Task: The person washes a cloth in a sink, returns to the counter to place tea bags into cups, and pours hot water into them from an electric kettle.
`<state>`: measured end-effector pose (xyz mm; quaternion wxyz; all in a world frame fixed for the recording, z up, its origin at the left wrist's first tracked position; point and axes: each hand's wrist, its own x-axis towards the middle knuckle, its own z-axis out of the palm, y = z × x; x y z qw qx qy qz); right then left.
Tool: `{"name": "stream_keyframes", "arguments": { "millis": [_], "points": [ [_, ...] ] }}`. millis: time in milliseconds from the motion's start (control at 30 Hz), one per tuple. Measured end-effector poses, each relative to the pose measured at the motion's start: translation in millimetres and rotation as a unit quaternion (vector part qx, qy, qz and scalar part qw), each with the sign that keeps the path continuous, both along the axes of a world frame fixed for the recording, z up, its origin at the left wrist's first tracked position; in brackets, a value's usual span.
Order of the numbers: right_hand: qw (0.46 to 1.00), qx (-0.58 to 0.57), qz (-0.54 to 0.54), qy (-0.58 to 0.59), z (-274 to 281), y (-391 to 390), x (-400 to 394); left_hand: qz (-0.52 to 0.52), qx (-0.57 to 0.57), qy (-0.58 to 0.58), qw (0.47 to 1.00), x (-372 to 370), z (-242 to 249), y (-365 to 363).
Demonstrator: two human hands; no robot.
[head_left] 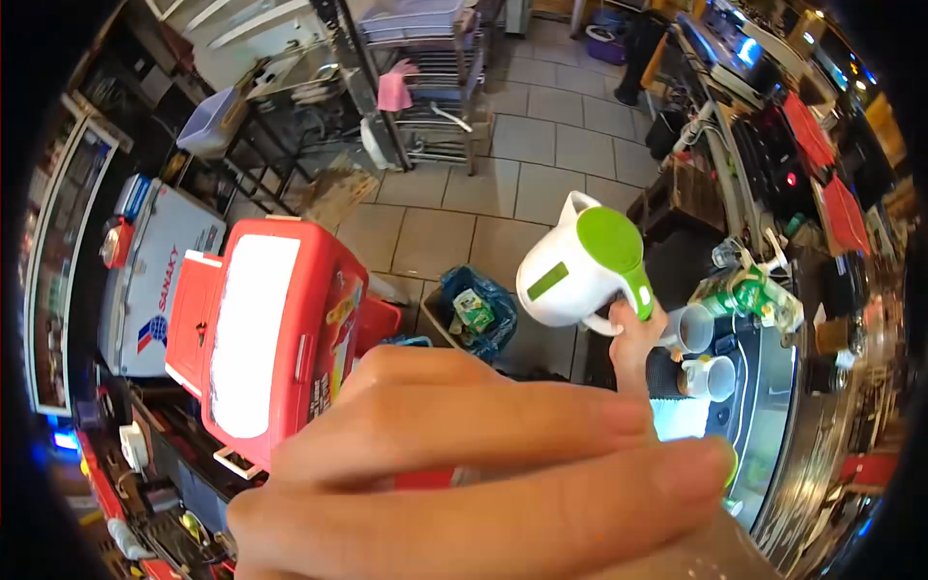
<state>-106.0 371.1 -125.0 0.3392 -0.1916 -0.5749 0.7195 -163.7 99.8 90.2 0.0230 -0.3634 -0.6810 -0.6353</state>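
Note:
My right hand (633, 340) is wrapped round the handle of a white electric kettle (565, 280) with a green lid. The kettle is held in the air, its spout towards the far side and its lid facing up and right. Close to the camera, my left hand (474, 474) fills the lower middle of the view. Its fingers stretch to the right with a gap between them, and nothing shows in them. My right forearm is partly hidden behind it. On the counter beside my right hand stand a clear plastic jug (688, 329) and a white cup (710, 378).
To the left stands a red and white machine (256, 338), with a white Sanaky freezer (159, 280) beyond it. A bin with a blue liner (498, 314) sits on the tiled floor (435, 242). A green bag (749, 290) lies on the right counter. Racks (445, 87) stand at the back.

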Motion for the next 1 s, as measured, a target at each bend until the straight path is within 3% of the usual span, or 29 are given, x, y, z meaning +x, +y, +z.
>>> {"name": "stream_keyframes", "arguments": {
  "millis": [400, 667, 1000],
  "points": [
    [0.995, 0.097, -0.022, 0.017, 47.1, 66.9, -129.0, 0.079, 0.021, -0.043, 0.996, -45.8, -0.6, 56.5],
    [0.985, 0.146, -0.095, 0.006, 40.5, 123.3, -194.3, 0.074, 0.039, -0.050, 0.995, -75.8, 1.3, 125.0],
    [0.984, 0.121, -0.133, -0.001, 34.8, 167.8, -253.3, 0.032, 0.039, -0.090, 0.995, -141.0, -4.3, 159.9]
  ]
}}
